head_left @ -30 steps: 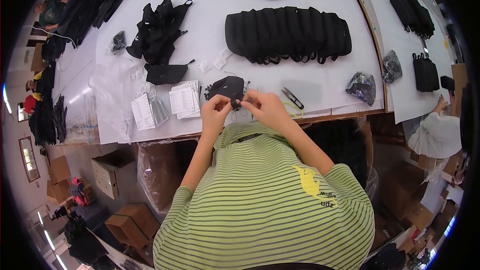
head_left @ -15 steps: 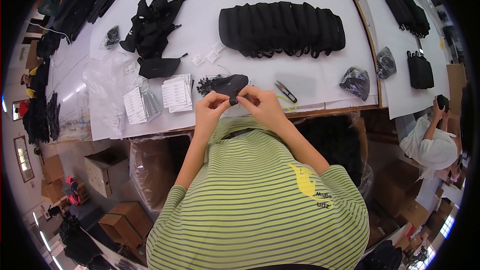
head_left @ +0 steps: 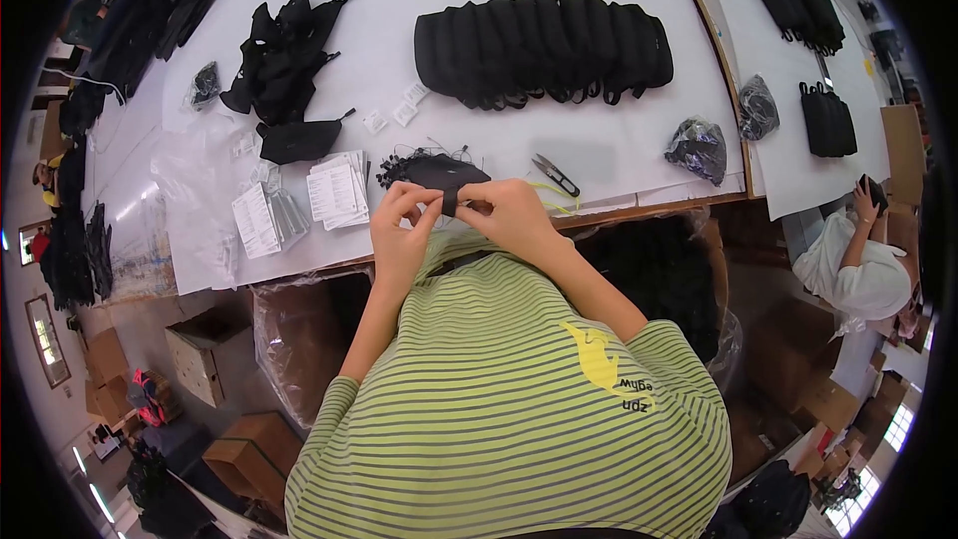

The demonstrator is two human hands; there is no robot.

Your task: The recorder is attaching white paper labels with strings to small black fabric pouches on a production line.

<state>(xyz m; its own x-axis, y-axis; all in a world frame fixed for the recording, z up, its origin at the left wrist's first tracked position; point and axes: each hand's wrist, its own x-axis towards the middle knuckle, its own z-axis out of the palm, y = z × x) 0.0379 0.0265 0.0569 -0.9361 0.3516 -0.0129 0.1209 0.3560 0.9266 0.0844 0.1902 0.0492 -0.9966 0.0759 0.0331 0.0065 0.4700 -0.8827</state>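
Between my hands is a short black fabric loop (head_left: 449, 203), at the table's near edge. My left hand (head_left: 401, 230) pinches its left side with thumb and forefinger. From the other side my right hand (head_left: 514, 225) pinches it too, fingers bent. Just beyond the fingers lies a black fabric pouch (head_left: 451, 172), which the loop seems to belong to. A cluster of thin black strings (head_left: 399, 166) spreads at its left end. Thread snips (head_left: 557, 176) lie to the right of my right hand, beside a yellow-green cord (head_left: 559, 202).
Stacks of white printed cards (head_left: 337, 190) lie left of my hands, next to clear plastic (head_left: 190, 190). Farther off are a row of black pouches (head_left: 544, 48) and a black fabric heap (head_left: 282, 55). A bag of dark pieces (head_left: 697, 150) sits right. A co-worker (head_left: 858, 260) sits far right.
The whole view has shifted a little. The loop now shows more of its flat face between my fingertips, and the pouch lies lower behind them. Both hands keep their pinch.
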